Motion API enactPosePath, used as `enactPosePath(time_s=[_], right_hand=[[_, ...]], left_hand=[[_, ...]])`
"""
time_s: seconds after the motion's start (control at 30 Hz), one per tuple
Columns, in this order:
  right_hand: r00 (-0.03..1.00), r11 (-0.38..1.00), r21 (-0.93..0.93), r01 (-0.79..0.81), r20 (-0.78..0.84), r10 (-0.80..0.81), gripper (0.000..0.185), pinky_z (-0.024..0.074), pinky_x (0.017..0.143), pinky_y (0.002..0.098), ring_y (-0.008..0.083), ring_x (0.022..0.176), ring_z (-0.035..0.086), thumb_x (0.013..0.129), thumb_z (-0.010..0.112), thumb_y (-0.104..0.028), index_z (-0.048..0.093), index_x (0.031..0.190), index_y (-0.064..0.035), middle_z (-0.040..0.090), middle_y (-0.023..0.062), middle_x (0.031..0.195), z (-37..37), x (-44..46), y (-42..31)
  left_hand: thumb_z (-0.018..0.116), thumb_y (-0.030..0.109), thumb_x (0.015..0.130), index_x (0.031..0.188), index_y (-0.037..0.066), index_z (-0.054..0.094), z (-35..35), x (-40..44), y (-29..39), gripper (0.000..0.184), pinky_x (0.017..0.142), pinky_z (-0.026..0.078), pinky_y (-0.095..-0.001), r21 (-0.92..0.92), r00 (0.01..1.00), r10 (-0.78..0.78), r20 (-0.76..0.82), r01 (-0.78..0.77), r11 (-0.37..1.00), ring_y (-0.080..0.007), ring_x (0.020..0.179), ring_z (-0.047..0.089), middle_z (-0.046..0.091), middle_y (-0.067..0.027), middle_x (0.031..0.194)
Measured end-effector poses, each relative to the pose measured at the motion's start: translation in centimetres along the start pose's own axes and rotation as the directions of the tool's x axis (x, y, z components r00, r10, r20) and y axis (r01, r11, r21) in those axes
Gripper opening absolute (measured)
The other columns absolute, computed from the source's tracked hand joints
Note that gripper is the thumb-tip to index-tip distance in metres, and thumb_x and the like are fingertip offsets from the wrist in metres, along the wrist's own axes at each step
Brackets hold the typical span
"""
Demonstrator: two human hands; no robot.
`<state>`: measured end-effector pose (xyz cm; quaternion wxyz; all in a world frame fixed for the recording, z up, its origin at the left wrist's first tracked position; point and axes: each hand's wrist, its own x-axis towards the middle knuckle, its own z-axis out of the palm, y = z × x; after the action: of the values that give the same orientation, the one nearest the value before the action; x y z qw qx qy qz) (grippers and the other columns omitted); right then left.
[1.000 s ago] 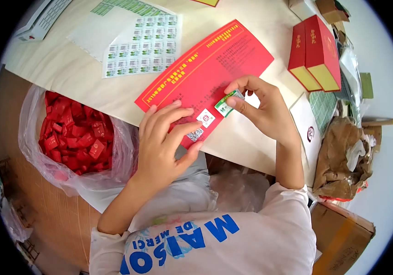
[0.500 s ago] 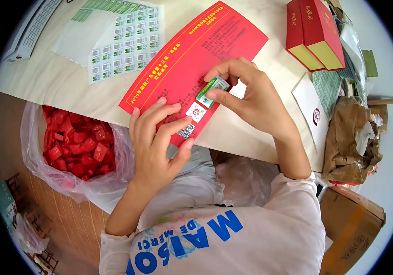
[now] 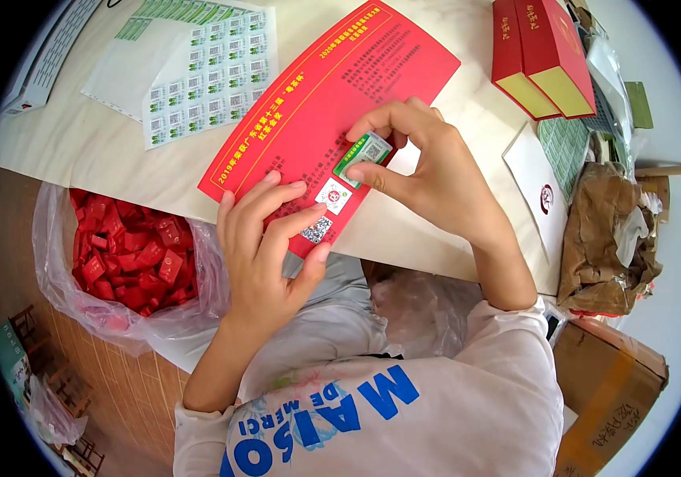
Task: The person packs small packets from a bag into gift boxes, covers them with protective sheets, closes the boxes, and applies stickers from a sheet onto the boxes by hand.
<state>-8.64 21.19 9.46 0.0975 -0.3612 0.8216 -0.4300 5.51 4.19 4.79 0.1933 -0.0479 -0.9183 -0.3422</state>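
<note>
A long red printed panel [image 3: 392,60] with yellow and dark lettering lies at the table's near edge; its thickness is hard to make out. My left hand [image 3: 265,246] rests on its lower left part, fingers spread and thumb near the close edge. Under the thumb of my right hand [image 3: 444,179] is a green-and-white sticker [image 3: 372,150] with a QR code, lying against the panel. That hand's other fingers curl over the sticker's far side. Below the sticker are a white square label [image 3: 332,196] with a red emblem and a black-and-white QR code [image 3: 318,230].
A sheet of similar QR stickers [image 3: 217,75] lies at the back left. Two red boxes [image 3: 543,56] stand back right, near a white card [image 3: 527,187] and crumpled brown paper [image 3: 599,238]. Lower left, a plastic bag [image 3: 50,262] holds many small red packets [image 3: 137,258].
The view has shifted slightly, so the table items appear a little further left. Both hands keep nearly the same pose, with the right thumb still on the sticker.
</note>
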Motion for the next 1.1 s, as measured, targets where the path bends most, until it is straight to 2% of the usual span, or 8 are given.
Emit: enactPosePath(time_s=[0.4,0.67,0.77,0.9,0.97,1.0,1.07,1.1], right_hand=[[0.999,1.0,0.019,-0.005,-0.042,0.006,0.028,0.0445,0.075,0.0334,0.0218,0.076,0.054,0.069,0.078,-0.006,0.064,0.093,-0.0032,0.065,0.0061,0.083,0.4,-0.1,-0.1],[0.978,0.946,-0.268,0.183,-0.049,-0.203,0.037,0.0438,0.069,0.035,0.0251,0.076,0.054,0.065,0.081,-0.014,0.06,0.095,-0.0053,0.062,0.0058,0.09,0.6,-0.3,-0.2],[0.984,0.89,-0.442,0.11,-0.076,-0.159,0.043,0.0439,0.069,0.0365,0.0256,0.077,0.053,0.064,0.081,-0.021,0.06,0.098,-0.0052,0.06,0.0081,0.095,0.4,-0.4,-1.1],[0.976,0.851,-0.512,0.118,-0.098,-0.194,0.047,0.0438,0.07,0.0378,0.0276,0.081,0.054,0.067,0.079,-0.029,0.06,0.102,-0.0048,0.058,0.0119,0.099,0.2,-0.2,-1.3],[0.901,0.745,-0.614,0.259,-0.125,-0.416,0.051,0.0453,0.082,0.0392,0.0316,0.099,0.057,0.072,0.073,-0.031,0.06,0.113,-0.0035,0.059,0.0163,0.112,0.8,-0.9,-3.4],[0.897,0.744,-0.614,0.263,-0.128,-0.423,0.051,0.0453,0.082,0.0392,0.0316,0.099,0.057,0.072,0.073,-0.031,0.06,0.113,-0.0035,0.059,0.0163,0.112,1.4,-1.4,-3.7],[0.86,0.663,-0.61,0.433,0.059,-0.507,0.049,0.0391,0.098,0.0428,0.0303,0.113,0.056,0.09,0.056,-0.039,0.058,0.123,-0.0029,0.058,0.0158,0.124,2.8,-2.9,-3.8],[0.881,0.703,-0.568,0.429,0.093,-0.463,0.054,0.0357,0.103,0.0434,0.0315,0.12,0.051,0.085,0.059,-0.036,0.055,0.126,-0.0008,0.054,0.0175,0.13,3.4,-3.6,-4.2]], left_hand=[[0.061,0.03,0.086,0.107,0.013,0.062,0.0,0.0,-0.1,0.027,0.109,0.018,-0.0543,0.008,1.0,0.009,-0.004,-0.009,1.0,-0.0315,0.123,0.047,0.054,-0.0086,0.122],[0.061,0.031,0.086,0.107,0.012,0.062,0.0,0.0,-0.3,0.028,0.109,0.019,-0.054,0.013,1.0,0.022,-0.005,-0.022,1.0,-0.0318,0.123,0.047,0.054,-0.0089,0.122],[0.066,0.027,0.081,0.106,0.015,0.063,0.1,0.0,-0.2,0.028,0.107,0.022,-0.0536,0.004,0.999,0.013,-0.034,-0.013,1.0,-0.0282,0.122,0.048,0.055,-0.0047,0.123],[0.066,0.028,0.081,0.106,0.015,0.063,-0.1,0.0,-0.3,0.028,0.107,0.023,-0.0507,0.006,0.999,0.023,-0.033,-0.023,1.0,-0.0276,0.121,0.049,0.056,-0.0046,0.122],[0.067,0.029,0.081,0.106,0.014,0.063,-0.1,0.0,-0.3,0.029,0.107,0.024,-0.0479,0.019,0.999,0.03,-0.037,-0.029,0.999,-0.0267,0.121,0.049,0.056,-0.0048,0.121],[0.067,0.029,0.081,0.106,0.013,0.062,0.0,0.0,-0.4,0.03,0.107,0.024,-0.0478,0.016,0.998,0.042,-0.045,-0.041,0.999,-0.0267,0.121,0.05,0.056,-0.005,0.121],[0.066,0.028,0.082,0.107,0.012,0.062,0.3,-0.1,-0.6,0.03,0.106,0.025,-0.0478,0.002,0.996,0.049,-0.081,-0.049,0.999,-0.0271,0.121,0.05,0.057,-0.0054,0.121],[0.066,0.028,0.082,0.107,0.012,0.062,0.3,-0.2,-0.7,0.03,0.106,0.025,-0.0478,0.001,0.995,0.058,-0.083,-0.059,0.998,-0.0271,0.121,0.05,0.057,-0.0054,0.121]])
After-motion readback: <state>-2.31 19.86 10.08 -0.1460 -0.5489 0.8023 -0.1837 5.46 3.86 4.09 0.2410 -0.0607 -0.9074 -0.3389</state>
